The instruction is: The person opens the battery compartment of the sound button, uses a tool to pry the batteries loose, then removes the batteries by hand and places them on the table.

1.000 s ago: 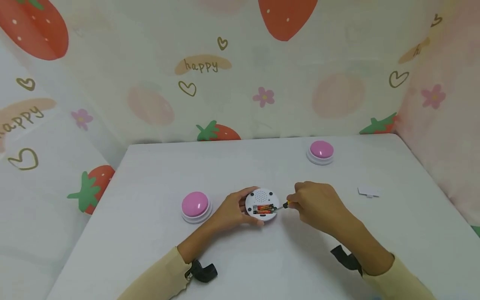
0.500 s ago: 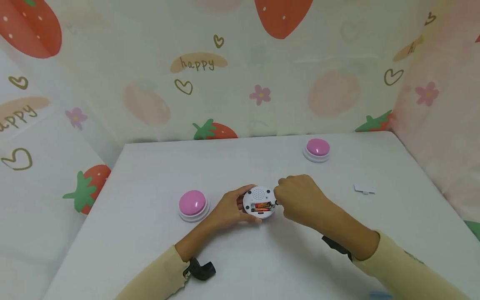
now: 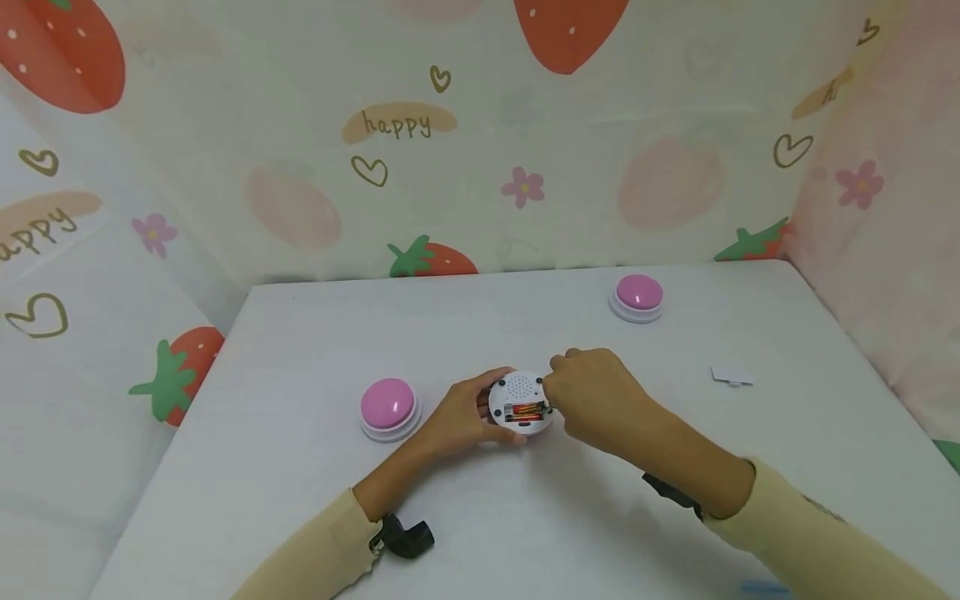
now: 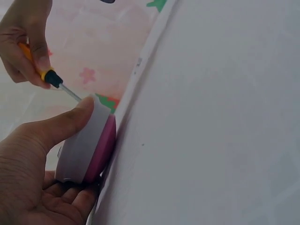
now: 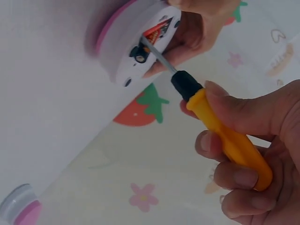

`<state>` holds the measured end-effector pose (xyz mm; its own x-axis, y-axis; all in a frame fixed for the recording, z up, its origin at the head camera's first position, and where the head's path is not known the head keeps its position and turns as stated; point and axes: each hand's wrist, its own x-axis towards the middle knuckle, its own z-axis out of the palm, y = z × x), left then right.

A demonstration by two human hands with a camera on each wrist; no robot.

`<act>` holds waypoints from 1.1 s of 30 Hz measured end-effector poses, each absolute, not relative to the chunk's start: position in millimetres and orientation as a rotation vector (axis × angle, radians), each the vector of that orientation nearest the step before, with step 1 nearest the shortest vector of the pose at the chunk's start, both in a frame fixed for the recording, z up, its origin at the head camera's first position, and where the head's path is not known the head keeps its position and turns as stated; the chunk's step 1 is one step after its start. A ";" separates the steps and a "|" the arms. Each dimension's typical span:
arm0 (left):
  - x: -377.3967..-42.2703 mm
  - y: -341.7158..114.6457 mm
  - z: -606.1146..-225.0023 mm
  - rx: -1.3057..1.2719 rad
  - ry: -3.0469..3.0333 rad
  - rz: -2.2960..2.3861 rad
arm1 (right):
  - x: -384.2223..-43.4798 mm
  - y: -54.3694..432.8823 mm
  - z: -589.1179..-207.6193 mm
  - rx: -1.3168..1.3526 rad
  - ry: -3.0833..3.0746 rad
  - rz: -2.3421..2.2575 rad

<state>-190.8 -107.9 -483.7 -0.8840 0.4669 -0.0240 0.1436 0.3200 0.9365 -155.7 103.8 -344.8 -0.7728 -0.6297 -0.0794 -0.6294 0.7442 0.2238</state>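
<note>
My left hand (image 3: pixel 461 421) holds a round white push button (image 3: pixel 521 386) by its edges, fingers on one side and thumb on the other. Its underside faces up, pink dome toward the table, as the left wrist view shows. Two batteries (image 3: pixel 525 413) lie in its uncovered battery compartment; one has an end (image 5: pixel 140 55) sticking up in the right wrist view. My right hand (image 3: pixel 600 400) grips a screwdriver (image 5: pixel 234 143) by its yellow and black handle. The metal shaft (image 5: pixel 164 61) reaches into the compartment, its tip at the raised battery end. From the head view the screwdriver is hidden behind the hand.
Two more pink buttons stand dome up on the white table (image 3: pixel 315 333): one (image 3: pixel 387 408) left of my left hand, another (image 3: pixel 637 296) at the back right. A small white battery cover (image 3: pixel 732 376) lies to the right. Something blue (image 3: pixel 765 588) shows at the front edge.
My right hand has moved left, close against the upturned button, and now covers the screwdriver in the head view. The left hand keeps its hold. The head view has shifted slightly.
</note>
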 end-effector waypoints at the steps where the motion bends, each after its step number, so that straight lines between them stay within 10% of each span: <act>1: -191.2 -107.7 -484.3 0.550 2.295 1.592 | -156.0 106.7 -346.6 1.051 -2.925 -0.341; 33: -191.8 -106.9 -482.7 0.573 2.319 1.571 | -151.0 130.3 -360.3 0.959 -2.861 -0.051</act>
